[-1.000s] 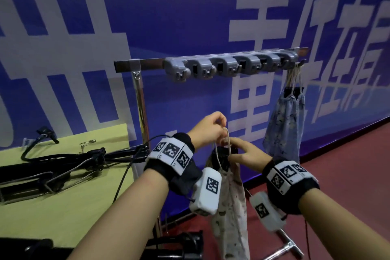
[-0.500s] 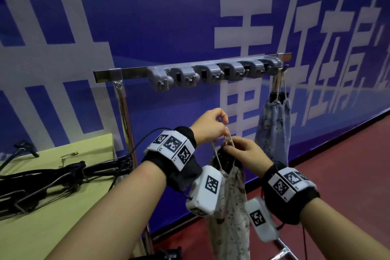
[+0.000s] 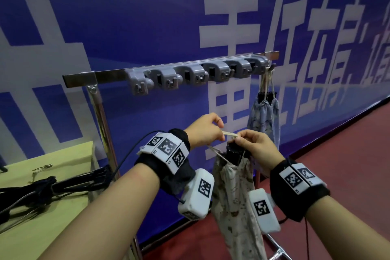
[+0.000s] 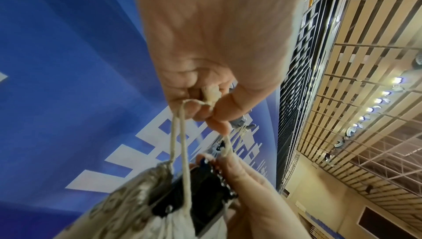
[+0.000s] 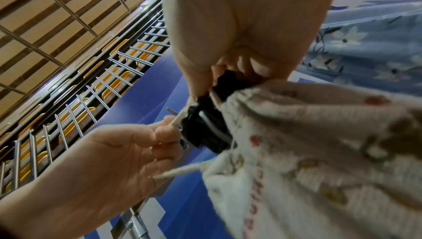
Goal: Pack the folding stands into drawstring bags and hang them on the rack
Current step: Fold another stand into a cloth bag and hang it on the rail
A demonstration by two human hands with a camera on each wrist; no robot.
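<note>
A cream patterned drawstring bag [image 3: 234, 192] hangs in front of me below the rack [image 3: 190, 72], with the black top of a folding stand [image 3: 234, 151] sticking out of its mouth. My left hand [image 3: 203, 131] pinches the pale drawstring [image 3: 229, 133] and pulls it left and up. My right hand [image 3: 254, 143] pinches the same cord at the bag's mouth, against the stand's top [image 5: 205, 131]. In the left wrist view the cord [image 4: 180, 145] runs from my fingers down to the bag [image 4: 141, 201]. A blue floral bag [image 3: 263, 116] hangs from the rack's rightmost hook.
The rack carries a row of grey hooks [image 3: 190, 76] on a metal bar, on a steel post [image 3: 101, 120]. More black folding stands [image 3: 42, 186] lie on a yellow-green table [image 3: 52, 228] at the left. A blue banner wall stands behind; red floor [image 3: 348, 164] lies to the right.
Both hands have kept hold of the cord while the view swung right. The left hand has drawn the cord out sideways from the right hand, and the bag's mouth sits tighter round the stand.
</note>
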